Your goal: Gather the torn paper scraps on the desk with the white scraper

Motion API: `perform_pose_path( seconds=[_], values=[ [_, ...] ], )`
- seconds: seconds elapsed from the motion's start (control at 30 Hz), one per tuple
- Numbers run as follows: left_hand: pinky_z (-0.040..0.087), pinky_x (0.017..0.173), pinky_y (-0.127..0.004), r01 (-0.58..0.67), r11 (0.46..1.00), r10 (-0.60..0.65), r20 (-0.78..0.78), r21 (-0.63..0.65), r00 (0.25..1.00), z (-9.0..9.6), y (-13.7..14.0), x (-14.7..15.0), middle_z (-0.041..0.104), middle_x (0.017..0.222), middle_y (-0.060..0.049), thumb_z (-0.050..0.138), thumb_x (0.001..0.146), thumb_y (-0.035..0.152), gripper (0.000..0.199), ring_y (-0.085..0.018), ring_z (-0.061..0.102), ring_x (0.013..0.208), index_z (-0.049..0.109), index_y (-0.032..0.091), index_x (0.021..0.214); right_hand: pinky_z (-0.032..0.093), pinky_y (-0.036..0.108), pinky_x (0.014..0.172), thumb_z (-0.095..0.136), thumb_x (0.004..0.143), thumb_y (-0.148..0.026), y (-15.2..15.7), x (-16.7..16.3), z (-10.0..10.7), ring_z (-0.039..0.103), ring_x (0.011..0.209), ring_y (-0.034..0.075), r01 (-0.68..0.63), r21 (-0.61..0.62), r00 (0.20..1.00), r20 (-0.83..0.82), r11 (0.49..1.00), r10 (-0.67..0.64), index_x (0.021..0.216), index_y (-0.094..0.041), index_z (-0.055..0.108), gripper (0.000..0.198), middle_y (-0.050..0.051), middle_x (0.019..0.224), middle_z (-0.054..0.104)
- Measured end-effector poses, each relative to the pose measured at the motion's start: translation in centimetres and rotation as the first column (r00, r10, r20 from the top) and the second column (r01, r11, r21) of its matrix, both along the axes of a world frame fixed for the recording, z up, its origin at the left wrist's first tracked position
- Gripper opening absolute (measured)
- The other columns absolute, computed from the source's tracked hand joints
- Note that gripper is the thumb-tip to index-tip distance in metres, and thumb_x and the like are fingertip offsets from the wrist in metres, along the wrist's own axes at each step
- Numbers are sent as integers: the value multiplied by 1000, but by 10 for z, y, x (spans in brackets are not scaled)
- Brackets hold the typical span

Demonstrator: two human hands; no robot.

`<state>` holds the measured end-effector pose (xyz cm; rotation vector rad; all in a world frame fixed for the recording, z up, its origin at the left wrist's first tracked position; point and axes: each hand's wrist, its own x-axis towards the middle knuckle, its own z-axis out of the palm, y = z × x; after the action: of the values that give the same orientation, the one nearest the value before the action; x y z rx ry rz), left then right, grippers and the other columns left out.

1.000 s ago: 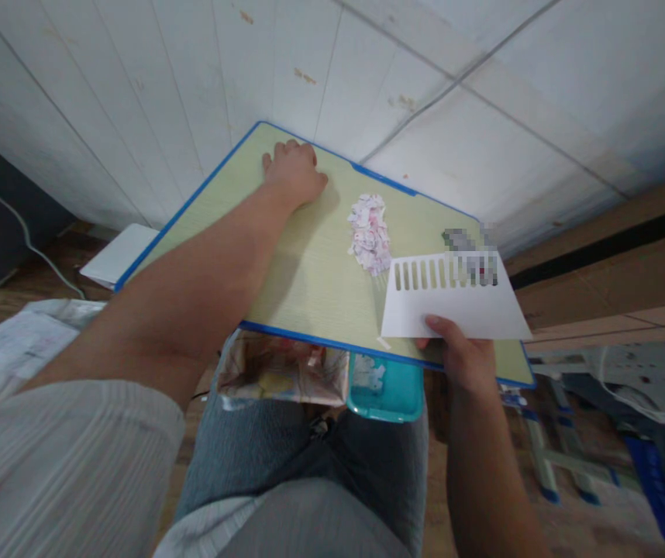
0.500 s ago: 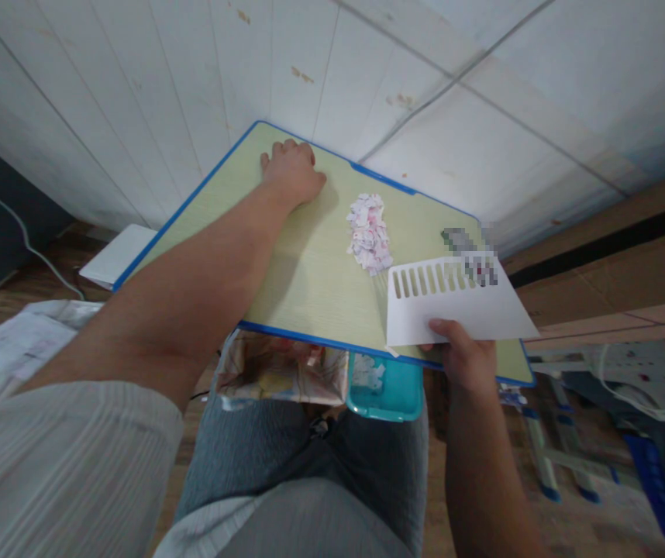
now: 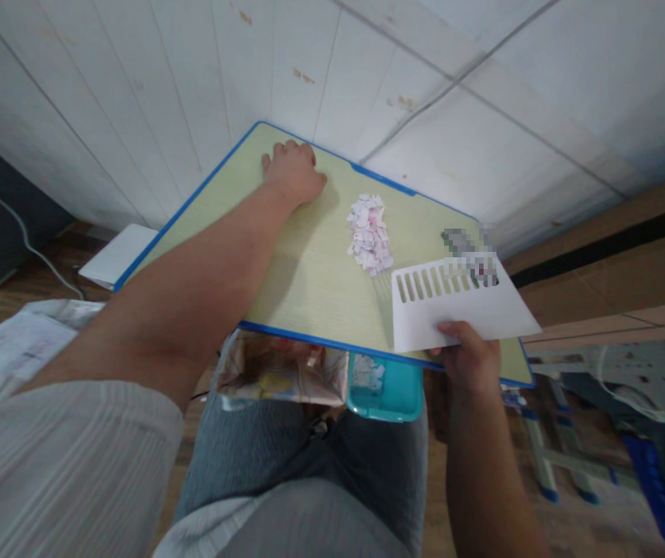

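My left hand point(image 3: 293, 172) rests on the yellow tabletop point(image 3: 303, 271) near its far edge, fingers apart and slightly bent, holding nothing. With thumb on top, my right hand point(image 3: 472, 358) grips the lower edge of a white slotted sheet point(image 3: 431, 329), which has a row of long openings along its far side. Left of that sheet lies a pile of small white and pinkish paper scraps point(image 3: 369, 232), touched by neither hand. Thin, faint lines run from the pile toward the sheet. A pixelated dark object point(image 3: 460, 240) sits beyond the sheet, partly seen through its slots.
Below the table's front edge are a teal container point(image 3: 396, 391) with pale scraps inside and a lined box point(image 3: 286, 372). A white wall point(image 3: 193, 70) borders the far side. Cardboard point(image 3: 617, 279) stands at right; papers point(image 3: 24, 341) lie on the floor at left.
The slotted sheet has shifted slightly right and toward me with my right hand. A small pale strip by its near left corner no longer shows. My left hand stays put.
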<state>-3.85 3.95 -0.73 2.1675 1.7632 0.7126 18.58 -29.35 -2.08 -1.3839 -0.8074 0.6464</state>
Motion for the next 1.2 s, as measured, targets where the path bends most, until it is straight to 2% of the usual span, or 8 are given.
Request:
perform_pose_path(
  seconds=[0.23, 0.4, 0.57, 0.77, 0.93, 1.0, 1.13, 1.2],
  values=[
    [31, 138, -61, 11, 1000, -10, 18, -22, 1000, 2, -3, 0, 59, 167, -18, 67, 107, 36, 47, -39, 46, 162, 70, 17, 149, 51, 27, 42, 89, 75, -28, 6, 3, 2, 58, 47, 15, -1, -49, 996, 89, 999, 5, 76, -23, 69, 21, -3, 63, 67],
    [31, 138, -58, 16, 1000, -16, 55, 0, 998, 6, -9, 1, 58, 169, -16, 66, 108, 36, 49, -38, 44, 163, 67, 17, 153, 54, 31, 48, 88, 79, -40, 48, 5, 13, 65, 54, 19, 30, -20, 977, 212, 999, -26, 91, -24, 71, 26, -2, 69, 74],
    [34, 136, -63, 14, 1000, -15, 74, 22, 997, 5, -8, 1, 62, 166, -15, 67, 105, 35, 44, -39, 48, 159, 72, 23, 146, 56, 34, 50, 89, 77, -51, 80, -9, 13, 63, 49, 19, -54, -97, 968, 239, 994, 76, 86, -22, 73, 34, 3, 65, 75],
    [36, 136, -60, 19, 999, -21, 66, 36, 998, 3, -7, 1, 62, 165, -16, 66, 105, 35, 42, -39, 48, 160, 72, 20, 144, 53, 32, 45, 85, 73, -42, 75, -7, 9, 60, 47, 18, 12, -86, 979, 206, 996, 6, 79, -23, 70, 24, 0, 60, 71],
    [34, 137, -61, 34, 999, -35, 68, 20, 997, 6, -11, 2, 60, 167, -18, 64, 105, 33, 43, -39, 47, 161, 71, 18, 144, 53, 33, 46, 85, 77, -41, 68, -1, 7, 63, 50, 19, 75, 15, 976, 202, 997, -76, 86, -24, 68, 25, -1, 65, 71],
    [35, 137, -61, 32, 999, -34, 64, 30, 997, 6, -11, 2, 61, 166, -18, 64, 105, 33, 43, -39, 47, 161, 72, 17, 144, 54, 33, 47, 85, 77, -42, 66, 0, 6, 63, 50, 19, 100, 8, 971, 219, 995, -99, 86, -24, 69, 25, 0, 65, 72],
    [38, 135, -62, 16, 999, -19, 58, 51, 998, 3, -8, 2, 63, 165, -17, 66, 105, 35, 41, -38, 50, 159, 74, 19, 142, 56, 35, 49, 86, 78, -42, 62, 0, 6, 61, 49, 19, 45, -80, 962, 271, 996, -21, 78, -24, 69, 24, 0, 60, 71],
    [39, 135, -61, 9, 998, -12, 53, 55, 999, 2, -6, 2, 64, 163, -16, 67, 104, 35, 40, -38, 51, 158, 75, 20, 141, 56, 34, 49, 86, 79, -42, 60, -1, 6, 60, 49, 19, 29, -80, 962, 273, 996, -6, 76, -25, 68, 25, 0, 59, 69]
  ],
)
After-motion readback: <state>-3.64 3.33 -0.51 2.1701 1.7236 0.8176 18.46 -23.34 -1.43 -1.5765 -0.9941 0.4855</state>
